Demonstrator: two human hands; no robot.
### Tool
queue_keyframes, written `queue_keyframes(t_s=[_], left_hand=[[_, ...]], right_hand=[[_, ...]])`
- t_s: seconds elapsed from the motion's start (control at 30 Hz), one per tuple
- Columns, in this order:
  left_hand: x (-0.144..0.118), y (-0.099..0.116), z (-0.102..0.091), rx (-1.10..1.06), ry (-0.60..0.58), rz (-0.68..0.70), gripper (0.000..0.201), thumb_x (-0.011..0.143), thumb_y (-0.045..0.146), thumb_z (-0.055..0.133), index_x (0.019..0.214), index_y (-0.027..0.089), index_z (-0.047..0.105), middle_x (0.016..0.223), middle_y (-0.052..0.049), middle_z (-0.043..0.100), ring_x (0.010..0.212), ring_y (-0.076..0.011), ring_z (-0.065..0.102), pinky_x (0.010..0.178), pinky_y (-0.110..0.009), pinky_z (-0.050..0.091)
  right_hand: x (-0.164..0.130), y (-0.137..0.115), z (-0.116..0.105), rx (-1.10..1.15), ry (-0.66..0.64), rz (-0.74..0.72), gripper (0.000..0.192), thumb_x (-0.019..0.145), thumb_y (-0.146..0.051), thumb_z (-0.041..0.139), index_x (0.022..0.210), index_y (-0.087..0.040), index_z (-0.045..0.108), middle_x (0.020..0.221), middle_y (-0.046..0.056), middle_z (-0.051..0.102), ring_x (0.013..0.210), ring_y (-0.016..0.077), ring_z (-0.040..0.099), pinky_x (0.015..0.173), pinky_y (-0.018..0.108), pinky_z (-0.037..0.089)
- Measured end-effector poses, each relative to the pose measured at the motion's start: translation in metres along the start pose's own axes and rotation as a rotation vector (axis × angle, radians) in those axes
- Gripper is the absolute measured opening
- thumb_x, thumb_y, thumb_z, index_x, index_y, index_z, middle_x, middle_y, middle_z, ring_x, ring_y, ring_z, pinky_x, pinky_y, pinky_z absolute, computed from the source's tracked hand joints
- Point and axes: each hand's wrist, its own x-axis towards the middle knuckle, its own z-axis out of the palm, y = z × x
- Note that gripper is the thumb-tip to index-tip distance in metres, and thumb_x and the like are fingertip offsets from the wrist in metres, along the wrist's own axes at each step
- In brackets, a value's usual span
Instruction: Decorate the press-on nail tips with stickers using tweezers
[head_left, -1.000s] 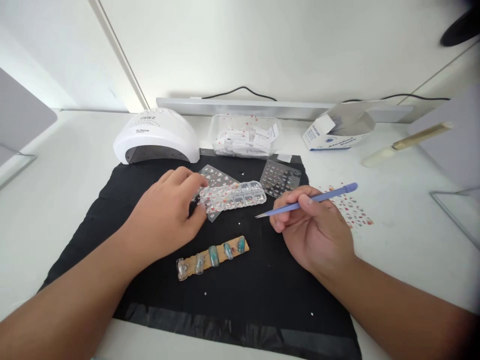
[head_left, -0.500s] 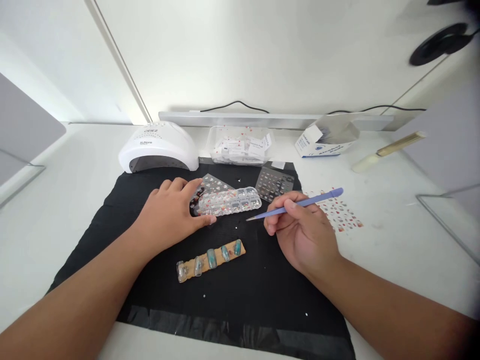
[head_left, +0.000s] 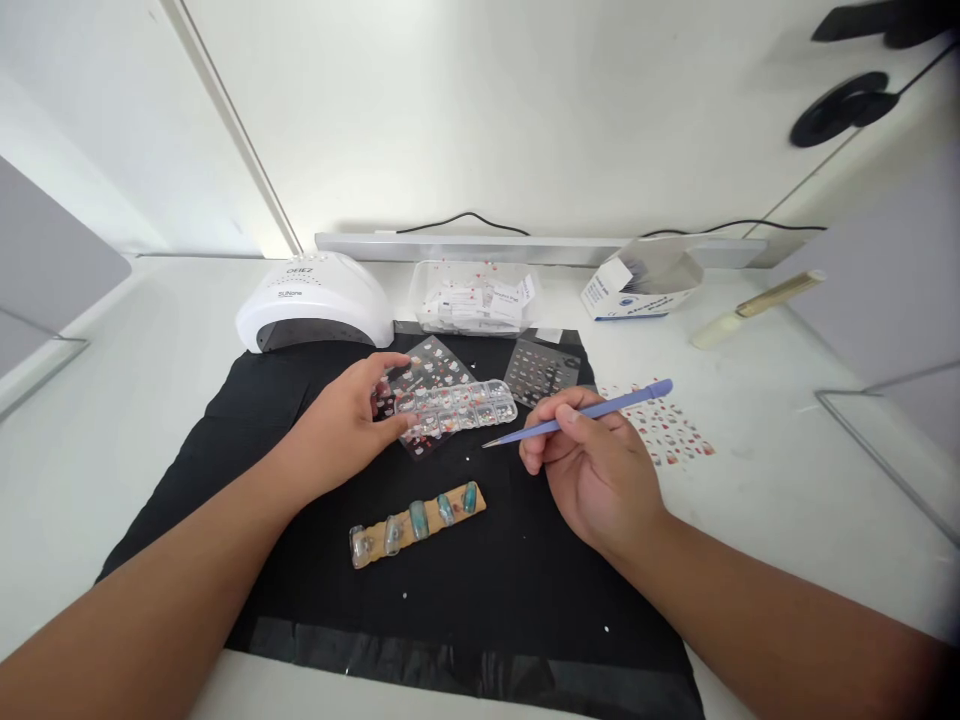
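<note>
My left hand (head_left: 345, 415) curls round the left end of a clear compartment case (head_left: 491, 405) holding small nail gems, thumb on the case. Under the case lies a clear sticker sheet (head_left: 435, 362) with white and red designs. In my right hand (head_left: 600, 470) is a pair of slim purple tweezers (head_left: 600, 409), held like a pen. Their metal tip points left, just below the case's right part, apart from it. Nearer me, several clear and teal press-on nails (head_left: 418, 519) sit on a tan strip (head_left: 431, 519).
A black mat (head_left: 480, 600) covers the middle of the white table. Behind are a white nail lamp (head_left: 322, 300), a clear tub of packets (head_left: 472, 300) and an alcohol pad box (head_left: 637, 290). Another sticker sheet (head_left: 544, 370), a printed sheet (head_left: 675, 430) and a gold-handled brush (head_left: 780, 293) lie rightward.
My left thumb has drawn back onto the case's end. The sticker sheet beneath has shifted and now shows more, also below the case. The tweezers stay in my right hand, nearly unmoved.
</note>
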Motion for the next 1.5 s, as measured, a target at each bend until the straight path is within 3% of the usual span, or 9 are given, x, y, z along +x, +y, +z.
queue_keyframes(t_s=[0.07, 0.27, 0.57, 0.87, 0.97, 1.13, 1.3, 1.4, 1.5], left_hand=[[0.003, -0.002, 0.001, -0.135, 0.024, -0.002, 0.044, 0.082, 0.031, 0.063, 0.125, 0.023, 0.054, 0.081, 0.002, 0.053, 0.069, -0.0150, 0.053, 0.068, -0.030, 0.045], [0.006, 0.001, 0.000, -0.467, 0.081, -0.003, 0.036, 0.080, 0.027, 0.067, 0.112, 0.020, 0.054, 0.078, 0.004, 0.048, 0.067, -0.0109, 0.050, 0.068, -0.026, 0.045], [0.004, 0.005, 0.002, -0.675, 0.071, -0.015, 0.040, 0.076, 0.017, 0.072, 0.112, 0.021, 0.055, 0.080, 0.004, 0.054, 0.068, -0.0090, 0.052, 0.062, -0.022, 0.045], [0.004, 0.001, 0.004, -0.825, 0.061, 0.028, 0.043, 0.075, 0.021, 0.075, 0.113, 0.022, 0.056, 0.078, 0.005, 0.058, 0.062, -0.0078, 0.052, 0.057, -0.020, 0.047], [0.003, 0.003, 0.006, -0.856, 0.029, 0.031, 0.043, 0.074, 0.021, 0.077, 0.112, 0.020, 0.056, 0.079, 0.004, 0.059, 0.062, -0.0076, 0.052, 0.057, -0.020, 0.048], [0.000, 0.006, 0.010, -0.866, -0.002, 0.031, 0.043, 0.073, 0.020, 0.077, 0.111, 0.019, 0.057, 0.079, 0.003, 0.059, 0.065, -0.0081, 0.054, 0.057, -0.019, 0.047], [0.000, 0.004, 0.012, -0.820, 0.007, 0.027, 0.045, 0.073, 0.025, 0.075, 0.114, 0.019, 0.056, 0.079, 0.002, 0.059, 0.067, -0.0106, 0.056, 0.058, -0.022, 0.049], [0.004, 0.000, 0.006, -0.740, 0.091, 0.026, 0.042, 0.079, 0.028, 0.069, 0.118, 0.020, 0.055, 0.086, 0.001, 0.060, 0.064, -0.0093, 0.056, 0.060, -0.023, 0.049], [0.008, -0.004, -0.015, -0.582, 0.261, -0.006, 0.034, 0.091, 0.029, 0.060, 0.123, 0.019, 0.052, 0.101, -0.002, 0.060, 0.071, -0.0097, 0.058, 0.066, -0.025, 0.052]], right_hand=[[0.000, 0.000, 0.000, 0.004, -0.005, -0.004, 0.013, 0.079, -0.029, 0.069, 0.069, -0.021, 0.067, 0.056, -0.002, 0.064, 0.046, 0.0119, 0.056, 0.043, 0.024, 0.044], [-0.001, -0.001, 0.001, 0.015, -0.016, -0.003, 0.012, 0.078, -0.028, 0.069, 0.069, -0.021, 0.068, 0.055, -0.001, 0.065, 0.045, 0.0119, 0.058, 0.044, 0.023, 0.045], [-0.002, 0.000, -0.001, 0.000, -0.041, -0.018, 0.012, 0.080, -0.029, 0.069, 0.071, -0.021, 0.069, 0.056, -0.001, 0.066, 0.048, 0.0125, 0.059, 0.048, 0.025, 0.046], [-0.003, 0.005, -0.005, -0.020, -0.123, -0.140, 0.013, 0.084, -0.036, 0.072, 0.079, -0.025, 0.074, 0.061, -0.002, 0.068, 0.070, 0.0154, 0.065, 0.079, 0.030, 0.052], [-0.006, 0.005, -0.003, -0.022, -0.201, -0.153, 0.012, 0.083, -0.037, 0.073, 0.080, -0.026, 0.075, 0.062, -0.002, 0.068, 0.077, 0.0180, 0.068, 0.087, 0.034, 0.051], [-0.010, 0.006, -0.003, -0.037, -0.292, -0.135, 0.012, 0.085, -0.036, 0.071, 0.082, -0.026, 0.076, 0.070, 0.001, 0.070, 0.080, 0.0193, 0.069, 0.076, 0.032, 0.053], [-0.010, 0.006, -0.003, -0.041, -0.282, -0.122, 0.011, 0.085, -0.035, 0.072, 0.082, -0.025, 0.076, 0.074, 0.001, 0.072, 0.075, 0.0168, 0.068, 0.073, 0.029, 0.054], [-0.008, 0.005, -0.002, -0.026, -0.266, -0.112, 0.012, 0.084, -0.037, 0.072, 0.081, -0.026, 0.075, 0.072, 0.001, 0.071, 0.077, 0.0176, 0.069, 0.074, 0.029, 0.054], [-0.007, 0.004, -0.003, -0.011, -0.254, -0.102, 0.013, 0.082, -0.038, 0.074, 0.079, -0.026, 0.075, 0.072, 0.001, 0.072, 0.076, 0.0163, 0.068, 0.072, 0.026, 0.055]])
